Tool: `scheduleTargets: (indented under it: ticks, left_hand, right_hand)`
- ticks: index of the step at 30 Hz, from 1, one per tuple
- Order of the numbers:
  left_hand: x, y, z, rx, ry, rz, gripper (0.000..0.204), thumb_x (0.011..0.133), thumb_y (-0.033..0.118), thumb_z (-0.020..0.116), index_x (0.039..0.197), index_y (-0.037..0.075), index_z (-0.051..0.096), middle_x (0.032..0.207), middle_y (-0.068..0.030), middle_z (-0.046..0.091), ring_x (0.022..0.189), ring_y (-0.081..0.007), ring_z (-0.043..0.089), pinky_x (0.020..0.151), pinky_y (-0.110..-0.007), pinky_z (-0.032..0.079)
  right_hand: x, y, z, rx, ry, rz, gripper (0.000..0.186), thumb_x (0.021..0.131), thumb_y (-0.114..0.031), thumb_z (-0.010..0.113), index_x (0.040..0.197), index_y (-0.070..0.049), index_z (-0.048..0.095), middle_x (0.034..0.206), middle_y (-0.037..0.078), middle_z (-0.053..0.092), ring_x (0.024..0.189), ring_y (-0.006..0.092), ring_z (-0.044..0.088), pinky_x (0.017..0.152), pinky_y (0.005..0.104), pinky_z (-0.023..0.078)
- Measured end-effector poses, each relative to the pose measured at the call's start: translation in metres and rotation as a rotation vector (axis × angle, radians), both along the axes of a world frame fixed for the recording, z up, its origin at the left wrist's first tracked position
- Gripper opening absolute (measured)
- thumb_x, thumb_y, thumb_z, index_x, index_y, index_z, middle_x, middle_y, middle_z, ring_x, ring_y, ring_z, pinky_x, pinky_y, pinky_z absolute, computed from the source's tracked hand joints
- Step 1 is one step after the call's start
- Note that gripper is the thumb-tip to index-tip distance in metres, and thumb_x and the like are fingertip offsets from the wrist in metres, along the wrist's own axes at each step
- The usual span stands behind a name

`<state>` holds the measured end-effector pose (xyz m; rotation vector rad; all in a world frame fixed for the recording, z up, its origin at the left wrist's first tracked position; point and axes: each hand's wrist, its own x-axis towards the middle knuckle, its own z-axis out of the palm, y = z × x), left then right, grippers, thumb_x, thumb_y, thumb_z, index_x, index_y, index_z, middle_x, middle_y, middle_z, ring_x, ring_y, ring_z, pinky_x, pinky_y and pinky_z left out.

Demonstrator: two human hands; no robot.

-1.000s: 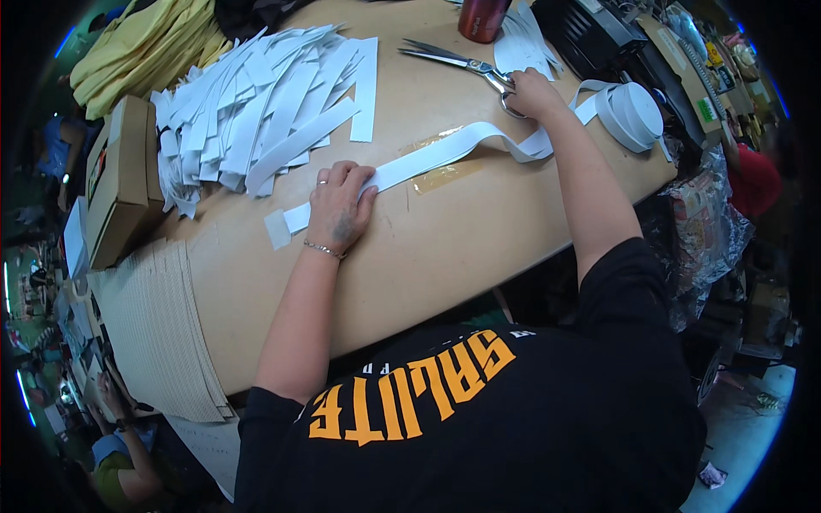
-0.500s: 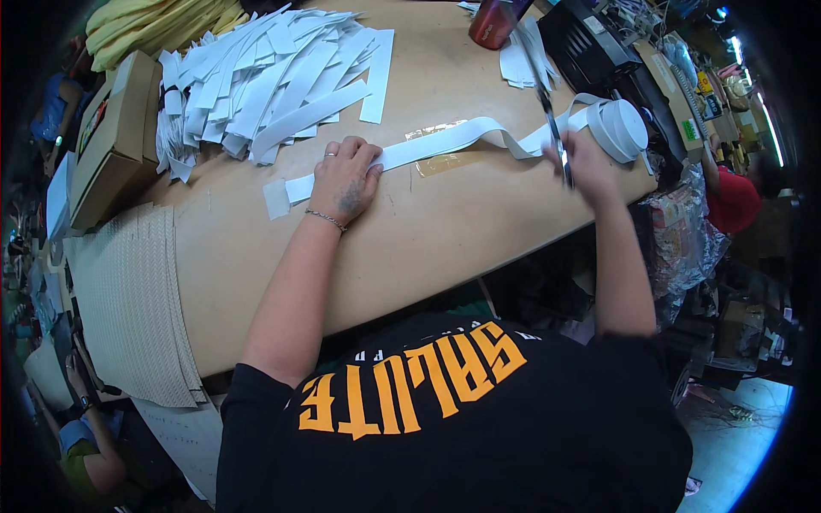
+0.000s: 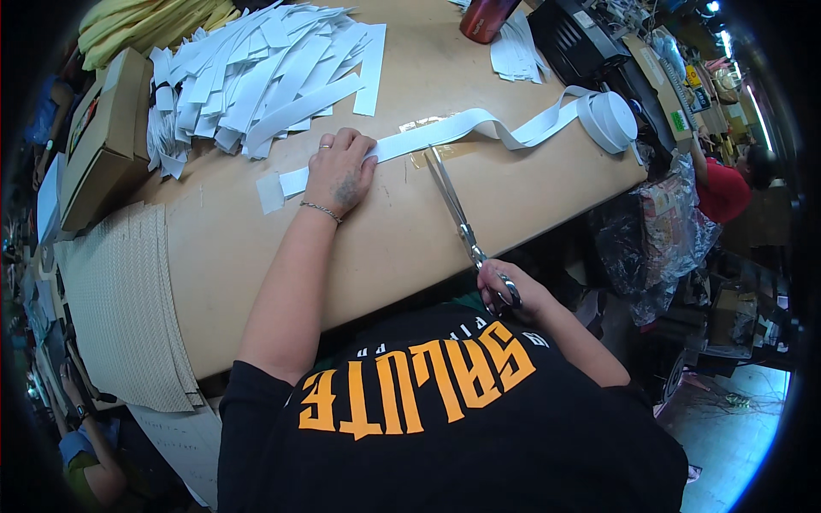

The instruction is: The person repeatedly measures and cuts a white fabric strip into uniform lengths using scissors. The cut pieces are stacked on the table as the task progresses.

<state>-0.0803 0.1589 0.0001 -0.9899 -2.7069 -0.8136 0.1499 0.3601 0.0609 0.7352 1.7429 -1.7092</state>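
Note:
My left hand [image 3: 340, 171] presses a long white strip [image 3: 398, 145] to the table, fingers curled and together over it, near its left end beside a small translucent patch [image 3: 270, 195]. The strip ripples rightward to a white roll [image 3: 609, 121]. Clear brown tape [image 3: 443, 159] lies under its middle. My right hand [image 3: 505, 289] grips large silver scissors [image 3: 467, 236] by the handles near the table's front edge, the blades slightly parted and pointing toward the strip.
A heap of white cut strips [image 3: 248, 77], yellow fabric [image 3: 145, 26], a cardboard box [image 3: 107, 137], beige textured sheets [image 3: 115, 299], a red tumbler [image 3: 487, 19] and a black machine [image 3: 577, 47] occupy the table [image 3: 239, 274]. Other people are at both sides, one in red [image 3: 723, 192].
My right hand has lifted the scissors from the back of the table and brought them down and toward me, blades swung to point away from me. My left hand stays on the strip.

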Motion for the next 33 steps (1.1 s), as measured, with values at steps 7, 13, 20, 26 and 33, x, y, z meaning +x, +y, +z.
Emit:
scheduleTargets:
  ticks: [7,13,20,26,33]
  left_hand:
    - [0.000,0.000,-0.001,-0.001,-0.001,-0.001,0.019,0.081,0.019,0.060,0.100,0.016,0.059,0.103,-0.0050,0.054,0.097,-0.0287,0.051,0.080,-0.043,0.045]
    - [-0.001,0.000,-0.002,-0.007,-0.024,-0.004,0.019,0.081,0.019,0.060,0.100,0.016,0.059,0.104,-0.0050,0.053,0.098,-0.0289,0.050,0.081,-0.044,0.045]
    - [0.000,0.000,0.000,-0.013,-0.017,0.004,0.019,0.081,0.020,0.060,0.100,0.016,0.059,0.104,-0.0044,0.053,0.098,-0.0284,0.050,0.080,-0.043,0.045]
    - [0.000,0.001,0.001,-0.001,0.025,0.001,0.017,0.081,0.020,0.061,0.097,0.015,0.059,0.101,-0.0038,0.052,0.095,-0.0273,0.051,0.078,-0.041,0.047]
    - [0.000,0.000,0.001,-0.018,-0.035,0.006,0.020,0.081,0.020,0.060,0.101,0.016,0.060,0.106,-0.0042,0.053,0.100,-0.0289,0.050,0.080,-0.045,0.045]
  right_hand:
    - [-0.031,-0.005,-0.002,0.073,-0.011,0.005,0.065,0.075,-0.073,0.052,0.077,-0.009,0.048,0.061,0.001,0.047,0.051,0.0086,0.046,0.049,0.0231,0.041]
    - [-0.055,-0.009,-0.006,0.069,-0.013,-0.031,0.058,0.079,-0.069,0.051,0.073,-0.012,0.046,0.059,-0.001,0.049,0.047,0.0090,0.047,0.046,0.0218,0.038]
    - [-0.067,-0.011,-0.003,0.104,-0.009,-0.034,0.060,0.077,-0.072,0.051,0.072,-0.012,0.046,0.058,-0.001,0.048,0.047,0.0084,0.048,0.045,0.0203,0.039]
    - [-0.065,-0.012,-0.005,0.129,0.016,-0.045,0.064,0.073,-0.074,0.053,0.070,-0.011,0.047,0.057,0.000,0.047,0.046,0.0086,0.047,0.045,0.0212,0.041]
    - [-0.063,-0.012,-0.008,0.147,0.036,-0.053,0.065,0.072,-0.075,0.053,0.068,-0.010,0.047,0.057,0.001,0.047,0.046,0.0088,0.046,0.045,0.0218,0.041]
